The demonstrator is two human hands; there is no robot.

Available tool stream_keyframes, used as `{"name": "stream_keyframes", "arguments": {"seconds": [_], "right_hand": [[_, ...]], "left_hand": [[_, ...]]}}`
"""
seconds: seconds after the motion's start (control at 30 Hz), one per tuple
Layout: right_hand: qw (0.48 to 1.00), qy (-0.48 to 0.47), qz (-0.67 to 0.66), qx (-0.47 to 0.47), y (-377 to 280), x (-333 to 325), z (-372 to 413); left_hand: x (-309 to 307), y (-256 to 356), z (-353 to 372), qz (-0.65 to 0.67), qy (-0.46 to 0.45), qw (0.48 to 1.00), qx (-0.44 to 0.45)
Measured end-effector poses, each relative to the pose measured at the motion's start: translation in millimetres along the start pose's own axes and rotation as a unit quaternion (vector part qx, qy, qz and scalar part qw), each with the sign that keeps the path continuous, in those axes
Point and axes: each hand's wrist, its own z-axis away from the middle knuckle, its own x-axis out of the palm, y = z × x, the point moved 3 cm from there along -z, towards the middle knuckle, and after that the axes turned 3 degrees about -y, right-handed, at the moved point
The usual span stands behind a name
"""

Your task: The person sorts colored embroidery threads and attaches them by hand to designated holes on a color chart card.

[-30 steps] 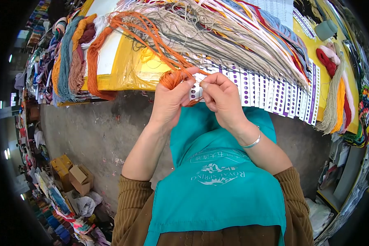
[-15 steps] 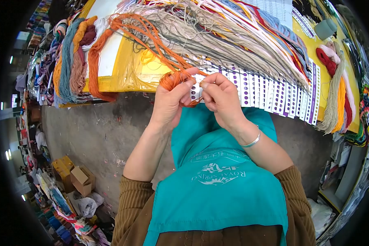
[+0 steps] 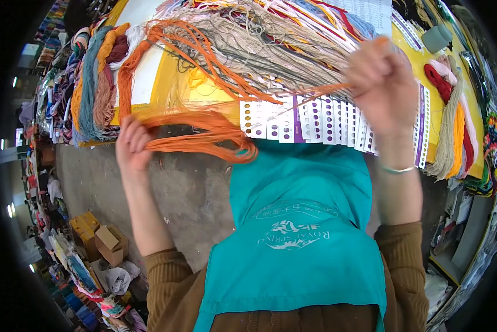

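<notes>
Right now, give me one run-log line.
left hand: gripping orange hank | right hand: blurred, holding orange strands | dotted cards: along table edge

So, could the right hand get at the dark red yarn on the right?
Probably yes: the right hand looks near the dark red yarn, nothing upright between, though it seems to hold orange strands.

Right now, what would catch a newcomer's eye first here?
Probably the bright orange loops, reaching from the left hand along the front of the yellow table. Towards the right, thin orange strands lead to the blurred right hand. Below, the teal apron fills the middle.
</notes>
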Motion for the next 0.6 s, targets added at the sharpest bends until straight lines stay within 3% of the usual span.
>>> {"name": "stream_keyframes", "arguments": {"seconds": [0.1,0.2,0.27,0.37,0.43,0.47,0.5,0.6], "right_hand": [[0.982,0.077,0.161,-0.07,-97,-24,5],[0.91,0.221,0.321,-0.142,-202,-67,21],[0.8,0.342,0.457,-0.183,-288,-96,39],[0.589,0.436,0.606,-0.31,-416,-117,69],[0.505,0.378,0.698,-0.338,-387,-61,62],[0.459,0.347,0.74,-0.35,-361,-32,55],[0.41,0.315,0.777,-0.359,-336,-10,46],[0.549,0.249,0.767,-0.219,-222,-9,14]], "left_hand": [[-81,99,36,-0.057,0.145,0.985,0.068],[-150,174,83,-0.122,0.259,0.952,0.109],[-161,199,109,-0.225,0.409,0.859,0.213],[-154,214,131,-0.294,0.491,0.761,0.307],[-163,217,116,-0.227,0.309,0.891,0.241],[-164,216,109,-0.189,0.211,0.938,0.202],[-132,182,93,-0.146,0.19,0.955,0.177],[-28,45,37,-0.098,0.077,0.988,0.086]]}}
